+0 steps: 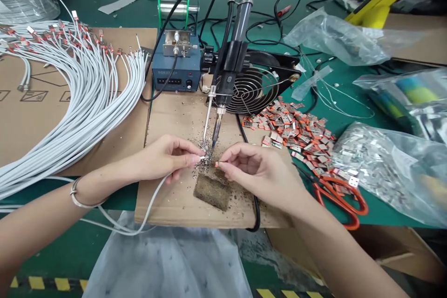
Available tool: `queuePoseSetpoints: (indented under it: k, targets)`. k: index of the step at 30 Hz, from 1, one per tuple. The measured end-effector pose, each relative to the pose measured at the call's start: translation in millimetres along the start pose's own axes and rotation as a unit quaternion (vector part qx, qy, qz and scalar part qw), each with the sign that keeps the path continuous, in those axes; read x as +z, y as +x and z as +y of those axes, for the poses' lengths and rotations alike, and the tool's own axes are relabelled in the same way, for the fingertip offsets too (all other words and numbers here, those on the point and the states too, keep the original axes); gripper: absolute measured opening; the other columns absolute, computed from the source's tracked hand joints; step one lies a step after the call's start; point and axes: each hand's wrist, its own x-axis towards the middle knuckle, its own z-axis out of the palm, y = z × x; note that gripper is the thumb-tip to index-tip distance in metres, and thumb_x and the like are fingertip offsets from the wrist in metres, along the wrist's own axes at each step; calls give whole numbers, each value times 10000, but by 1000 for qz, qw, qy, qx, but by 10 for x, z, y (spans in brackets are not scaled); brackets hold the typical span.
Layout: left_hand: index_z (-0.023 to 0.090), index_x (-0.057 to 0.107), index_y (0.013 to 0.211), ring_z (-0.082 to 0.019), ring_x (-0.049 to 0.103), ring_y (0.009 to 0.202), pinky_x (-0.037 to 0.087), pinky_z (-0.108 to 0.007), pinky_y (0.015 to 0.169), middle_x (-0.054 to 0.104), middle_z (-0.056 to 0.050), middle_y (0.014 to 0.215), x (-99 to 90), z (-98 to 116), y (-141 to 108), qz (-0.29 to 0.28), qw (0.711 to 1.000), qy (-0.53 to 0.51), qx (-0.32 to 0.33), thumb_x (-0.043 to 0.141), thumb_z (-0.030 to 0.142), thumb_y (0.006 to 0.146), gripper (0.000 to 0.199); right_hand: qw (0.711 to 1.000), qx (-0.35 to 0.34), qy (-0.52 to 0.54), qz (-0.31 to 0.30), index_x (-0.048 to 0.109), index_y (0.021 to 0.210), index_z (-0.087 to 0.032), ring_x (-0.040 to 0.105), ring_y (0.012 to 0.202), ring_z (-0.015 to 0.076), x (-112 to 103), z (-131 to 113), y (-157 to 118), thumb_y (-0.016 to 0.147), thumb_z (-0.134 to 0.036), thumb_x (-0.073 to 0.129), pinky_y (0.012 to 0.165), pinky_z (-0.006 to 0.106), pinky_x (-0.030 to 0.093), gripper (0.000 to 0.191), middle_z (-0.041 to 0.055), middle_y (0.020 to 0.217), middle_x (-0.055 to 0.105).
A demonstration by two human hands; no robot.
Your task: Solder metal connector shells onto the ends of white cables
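Observation:
My left hand [174, 156] pinches a white cable [154, 198] close to its end, which points at the soldering tip. My right hand [249, 167] is closed on a small USB connector [217, 164] with an orange part, mostly hidden by the fingertips. The two pieces are a short gap apart. Just above them the soldering iron [218, 123] is clamped with its tip downward, a thin solder feed tube [208, 116] beside it. Bits of solder lie scattered beneath the tip, and a brown sponge [212, 192] lies nearer to me.
A large bundle of white cables [101, 88] lies at left. Loose USB connectors [296, 125] are heaped at right, near orange-handled scissors [342, 200] and a plastic bag of metal parts [373, 163]. Behind stand a blue solder feeder box [176, 67], a solder spool [174, 8] and a fan [256, 88].

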Motion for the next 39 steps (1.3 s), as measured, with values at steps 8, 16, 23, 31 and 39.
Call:
queuePoseSetpoints:
  k: [8,16,23,31,39]
  targets:
    - [114,654,1046,-47,460,350,381,-127,322,535,46,471,-2,15,29,11,999,7,-31,574,237,826,265,967,134,214,42,625,773,-158,631,526,83,95,38,118,620,-332,784,548,165,538,281,-1,606,668]
    - [130,659,1048,-57,463,349,360,-126,321,517,53,432,13,17,25,11,999,4,-36,570,246,825,266,957,151,245,48,649,712,-159,655,534,82,80,7,105,596,-324,808,548,143,554,256,9,630,707]
    - [138,649,1047,-49,453,340,351,-120,334,496,64,427,11,21,25,9,999,6,-30,549,242,838,253,958,139,246,49,651,711,-156,638,518,75,74,13,95,619,-290,796,538,148,547,218,0,611,694]
    - [149,643,1025,-39,442,334,344,-99,310,482,73,436,30,32,24,14,1000,0,-19,545,231,841,224,959,126,249,54,670,733,-158,616,505,67,78,23,100,639,-256,783,503,137,523,177,3,614,693]
    - [133,644,984,-30,432,329,348,-91,306,488,71,438,21,50,29,8,1000,-11,-27,559,225,832,197,964,121,228,63,683,745,-173,566,463,69,61,23,80,645,-256,773,438,158,488,157,31,663,720]
